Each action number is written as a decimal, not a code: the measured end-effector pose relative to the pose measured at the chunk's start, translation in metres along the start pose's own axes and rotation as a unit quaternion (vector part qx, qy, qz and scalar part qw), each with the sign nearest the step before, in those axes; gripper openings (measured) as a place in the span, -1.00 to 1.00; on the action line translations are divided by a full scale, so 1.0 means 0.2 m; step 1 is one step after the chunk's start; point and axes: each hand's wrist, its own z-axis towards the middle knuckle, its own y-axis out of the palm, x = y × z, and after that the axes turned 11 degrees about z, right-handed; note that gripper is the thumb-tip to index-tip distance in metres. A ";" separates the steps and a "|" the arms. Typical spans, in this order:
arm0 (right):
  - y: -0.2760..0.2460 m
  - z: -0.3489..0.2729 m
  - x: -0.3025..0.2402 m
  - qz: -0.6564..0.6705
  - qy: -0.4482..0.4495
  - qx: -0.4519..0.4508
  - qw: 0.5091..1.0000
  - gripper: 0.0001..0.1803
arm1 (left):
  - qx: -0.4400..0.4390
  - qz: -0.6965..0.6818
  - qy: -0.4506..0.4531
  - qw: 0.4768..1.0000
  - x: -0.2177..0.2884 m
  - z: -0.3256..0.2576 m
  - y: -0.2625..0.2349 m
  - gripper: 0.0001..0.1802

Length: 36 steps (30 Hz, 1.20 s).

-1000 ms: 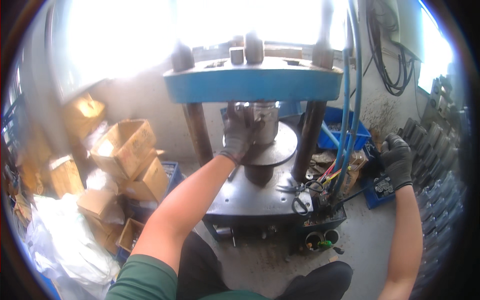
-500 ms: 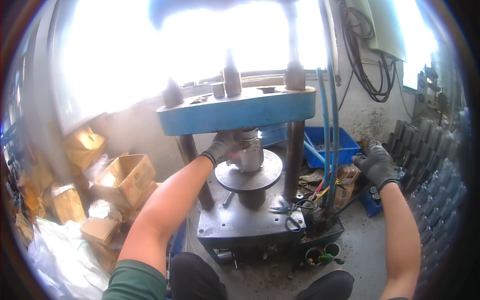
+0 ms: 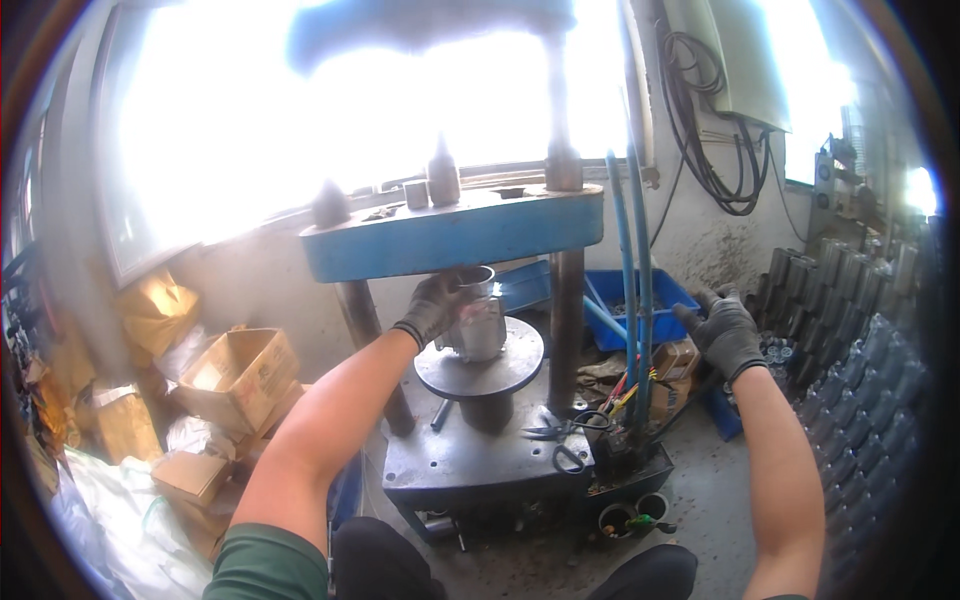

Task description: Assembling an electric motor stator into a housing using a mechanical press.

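The left hand (image 3: 433,308), in a dark glove, was closed on the upper left side of a metal cylinder (image 3: 484,335), its fingertips partly hidden. The cylinder stood near the middle of the round platen (image 3: 480,387) of a press, just below the blue crosshead (image 3: 450,238). Its open rim now showed at the crosshead's lower edge, where a second ago it had been harder to make out; the whole view had also shifted, so whether the cylinder itself had moved could not be told. The right hand (image 3: 728,335), also gloved, had changed more plainly: loosely curled a second ago, it now had its fingers spread apart near the blue crate (image 3: 672,320) and the stacked metal cylinders (image 3: 860,420), with nothing visible in its grasp. For the work in hand, that seemed to leave the cylinder in the control of the left hand alone, with the right one free. On the press's bench (image 3: 480,465), scissors (image 3: 562,430) lay to the right of the platen's pedestal and a short rod (image 3: 441,414) to its left
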 end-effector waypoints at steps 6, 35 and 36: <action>-0.03 -0.01 -0.03 -0.048 0.077 -0.040 0.995 -0.34 | 0.032 -0.245 0.033 0.969 -0.14 0.10 0.18 -0.54; 0.02 -0.01 0.17 -0.017 -0.050 -0.007 0.999 -0.66 | 0.055 -0.246 0.120 0.960 -0.02 -0.62 0.19 -0.69; 0.00 -0.03 0.15 0.019 -0.064 0.001 0.998 -0.72 | 0.030 -0.272 0.114 0.955 -0.13 -0.72 0.24 -0.70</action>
